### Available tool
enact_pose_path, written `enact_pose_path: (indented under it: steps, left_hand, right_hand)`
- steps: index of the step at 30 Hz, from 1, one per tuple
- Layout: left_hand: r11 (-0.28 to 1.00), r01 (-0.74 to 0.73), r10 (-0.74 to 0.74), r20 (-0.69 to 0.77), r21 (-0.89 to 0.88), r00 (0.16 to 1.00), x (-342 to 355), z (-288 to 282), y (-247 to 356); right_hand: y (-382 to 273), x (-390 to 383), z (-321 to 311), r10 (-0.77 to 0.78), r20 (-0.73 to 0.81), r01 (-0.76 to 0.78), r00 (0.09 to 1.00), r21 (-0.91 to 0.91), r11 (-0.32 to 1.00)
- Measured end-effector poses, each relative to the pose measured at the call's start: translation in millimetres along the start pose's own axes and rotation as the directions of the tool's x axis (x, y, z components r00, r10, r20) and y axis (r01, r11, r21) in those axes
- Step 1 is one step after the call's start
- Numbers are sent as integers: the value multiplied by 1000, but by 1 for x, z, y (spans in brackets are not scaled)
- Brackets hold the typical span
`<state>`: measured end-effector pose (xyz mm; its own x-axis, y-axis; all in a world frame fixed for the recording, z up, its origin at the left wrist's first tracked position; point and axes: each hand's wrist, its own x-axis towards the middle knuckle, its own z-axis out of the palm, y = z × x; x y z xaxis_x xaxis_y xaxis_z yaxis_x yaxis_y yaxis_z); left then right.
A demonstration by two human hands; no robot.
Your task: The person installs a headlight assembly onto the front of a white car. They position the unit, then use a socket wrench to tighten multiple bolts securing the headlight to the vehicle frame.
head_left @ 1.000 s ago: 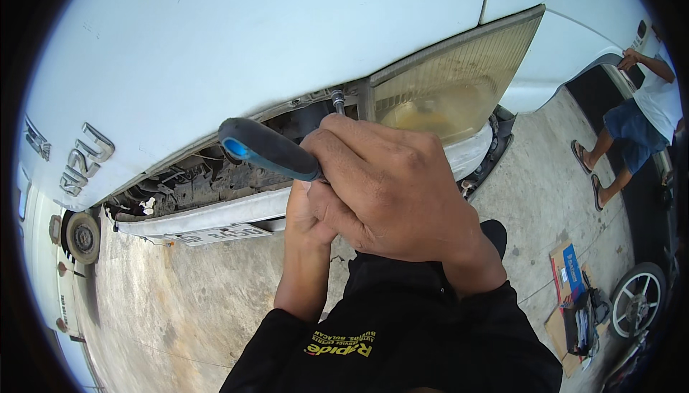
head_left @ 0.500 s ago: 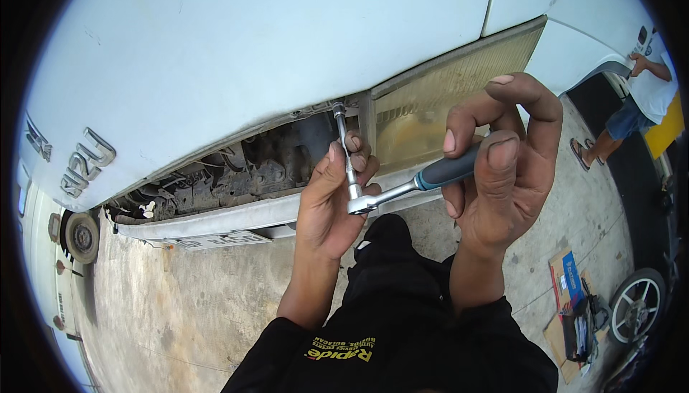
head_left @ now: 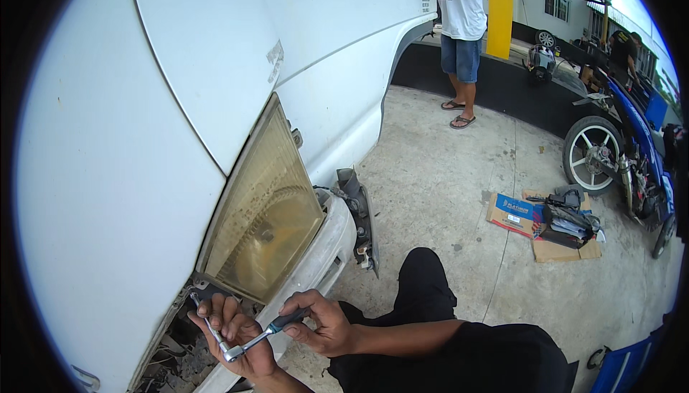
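Note:
At the lower left, my right hand (head_left: 323, 323) is closed around the dark handle of a ratchet wrench (head_left: 257, 341). A chrome extension bar (head_left: 212, 330) runs from the ratchet head up toward the opening beside the headlight. My left hand (head_left: 242, 339) has its fingers curled round this bar. The bar's far end is at the edge of the white front panel, near the headlight's lower corner; what it fits onto is too small to make out. The yellowed headlight (head_left: 265, 213) sits just beyond my hands.
A white bumper (head_left: 339, 229) runs below the headlight, with a detached lamp assembly (head_left: 362, 221) by its end. Cardboard with parts (head_left: 567, 224) lies on the concrete floor. A person (head_left: 463, 27) stands by the vehicle's side. A blue motorcycle (head_left: 631, 142) is at the right.
My view has swung to the right, so the hands now appear lower left. The fingers of my right hand, raised and loose before, are now wrapped round the ratchet handle.

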<state>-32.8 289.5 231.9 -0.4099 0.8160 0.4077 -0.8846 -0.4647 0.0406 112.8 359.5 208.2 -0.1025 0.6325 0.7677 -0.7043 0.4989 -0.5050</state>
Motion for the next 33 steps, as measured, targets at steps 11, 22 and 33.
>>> enact_pose_path:
  steps: [11, 22, 33]
  left_hand:
    - [123, 8, 594, -80, 992, 801, -15, -54, 36]
    - [993, -48, 51, -27, 108, 998, 7, 8, -2]
    - [941, -94, 203, -318, 325, 926, -9, 8, -17]
  right_hand:
    - [-29, 108, 50, -462, 612, 706, 641, -236, 668]
    - [50, -29, -25, -61, 289, 170, 955, -371, 913]
    - [-10, 83, 44, -470, 545, 697, 694, -348, 627]
